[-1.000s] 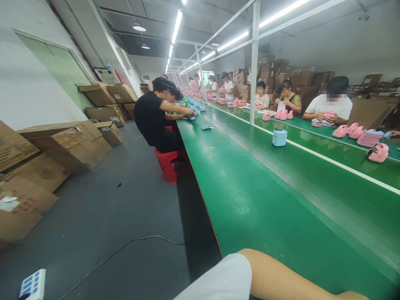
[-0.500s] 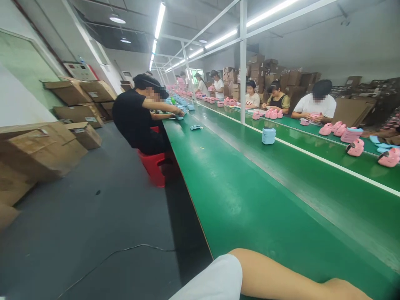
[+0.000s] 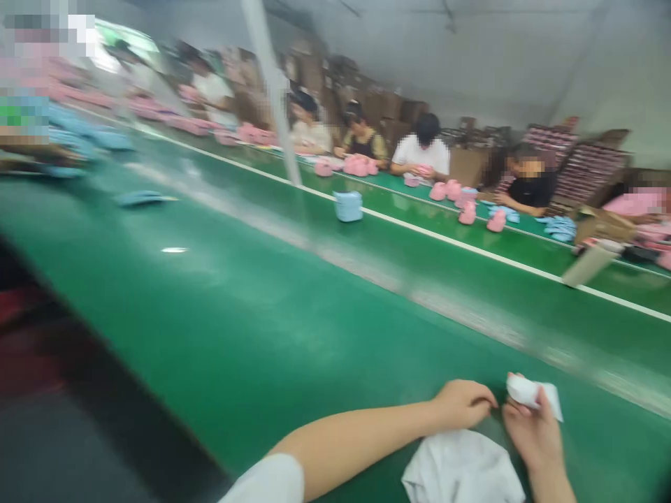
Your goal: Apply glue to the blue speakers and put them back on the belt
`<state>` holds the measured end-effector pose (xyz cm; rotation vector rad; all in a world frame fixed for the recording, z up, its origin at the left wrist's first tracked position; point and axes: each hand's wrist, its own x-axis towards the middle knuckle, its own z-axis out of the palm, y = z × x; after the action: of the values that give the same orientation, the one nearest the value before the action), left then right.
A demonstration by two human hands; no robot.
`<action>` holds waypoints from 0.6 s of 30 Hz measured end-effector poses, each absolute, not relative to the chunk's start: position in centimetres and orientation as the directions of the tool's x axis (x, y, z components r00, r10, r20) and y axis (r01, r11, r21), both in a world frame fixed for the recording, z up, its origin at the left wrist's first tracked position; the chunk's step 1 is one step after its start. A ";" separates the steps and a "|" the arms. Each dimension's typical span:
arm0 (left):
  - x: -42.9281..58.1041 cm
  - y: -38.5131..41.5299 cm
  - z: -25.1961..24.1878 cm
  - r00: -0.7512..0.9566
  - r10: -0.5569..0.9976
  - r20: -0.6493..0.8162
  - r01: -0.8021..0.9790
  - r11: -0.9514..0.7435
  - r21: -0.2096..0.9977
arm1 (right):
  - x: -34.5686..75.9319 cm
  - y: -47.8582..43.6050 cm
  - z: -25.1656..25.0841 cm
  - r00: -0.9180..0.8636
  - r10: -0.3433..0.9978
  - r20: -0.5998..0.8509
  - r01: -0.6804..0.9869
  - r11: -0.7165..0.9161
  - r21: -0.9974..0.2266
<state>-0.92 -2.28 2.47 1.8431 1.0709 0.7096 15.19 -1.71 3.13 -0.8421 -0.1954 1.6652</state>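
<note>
My left hand (image 3: 461,403) rests on the green table (image 3: 293,328) near its front edge, fingers curled, fingertips close to my right hand. My right hand (image 3: 529,426) pinches a small white crumpled piece (image 3: 535,392) of cloth or paper between thumb and fingers. A larger white cloth (image 3: 464,468) lies on the table just below both hands. The picture is blurred by motion, so whether the left fingers touch the small white piece cannot be told.
A light blue box-like item (image 3: 349,206) stands on the green belt farther out. Several people sit along the far side with pink items (image 3: 466,213) and blue items (image 3: 558,225). Cardboard boxes (image 3: 602,230) are at right. A white post (image 3: 272,91) rises mid-table.
The view has swung sharply to the right and down. Both my hands, out of view before, now appear at the bottom with the white pieces. The dark floor at left has mostly left the picture.
</note>
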 end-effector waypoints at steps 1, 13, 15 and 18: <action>-1.1 -2.4 2.4 0.464 0.884 0.062 0.375 -0.259 0.890 | 14.7 -1.9 3.6 -0.032 0.905 -0.424 -0.795 -0.280 -0.538; -2.5 -3.1 2.5 0.433 0.896 0.096 0.279 -0.234 0.931 | 13.0 -2.7 4.5 -0.063 0.885 -0.461 -0.881 -0.266 -0.391; -2.5 -3.1 2.5 0.418 0.903 0.101 0.257 -0.224 0.940 | 12.9 -2.7 4.6 -0.074 0.882 -0.466 -0.883 -0.275 -0.380; -3.1 -3.4 2.6 0.372 0.920 0.119 0.203 -0.206 0.957 | 12.6 -2.6 4.5 -0.077 0.881 -0.466 -0.888 -0.273 -0.370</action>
<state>-3.08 -3.38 2.56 1.6591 1.0120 0.9228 12.64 -2.64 4.55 -0.7249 0.0125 1.6995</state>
